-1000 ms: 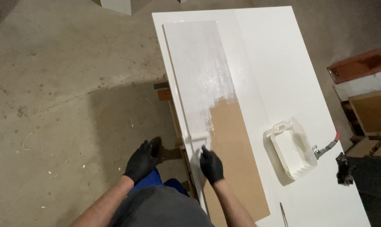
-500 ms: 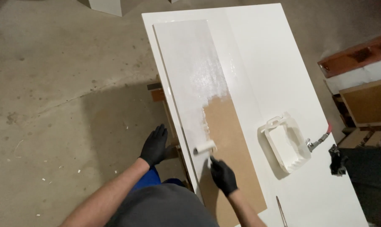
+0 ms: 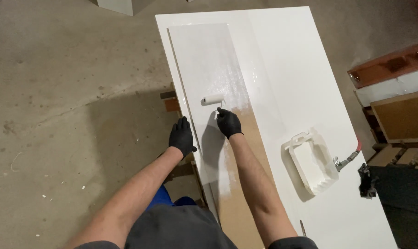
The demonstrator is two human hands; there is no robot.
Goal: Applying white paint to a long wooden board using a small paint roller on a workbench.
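Note:
A long brown board (image 3: pixel 246 138) lies on a white table (image 3: pixel 292 74); most of its far part and its left strip are coated white. My right hand (image 3: pixel 228 122), in a black glove, grips the handle of a small white paint roller (image 3: pixel 213 99) that rests on the board's painted area. My left hand (image 3: pixel 182 137), also gloved in black, presses on the table's left edge beside the board, holding nothing.
A white paint tray (image 3: pixel 312 161) sits on the table to the right, with a red-handled tool (image 3: pixel 349 159) beside it. Brown and white boards (image 3: pixel 395 92) are stacked at the right. Concrete floor (image 3: pixel 70 92) lies left of the table.
My right hand has pushed the roller away from me up the board, leaving a white strip on the near brown part. My left hand has moved onto the table edge.

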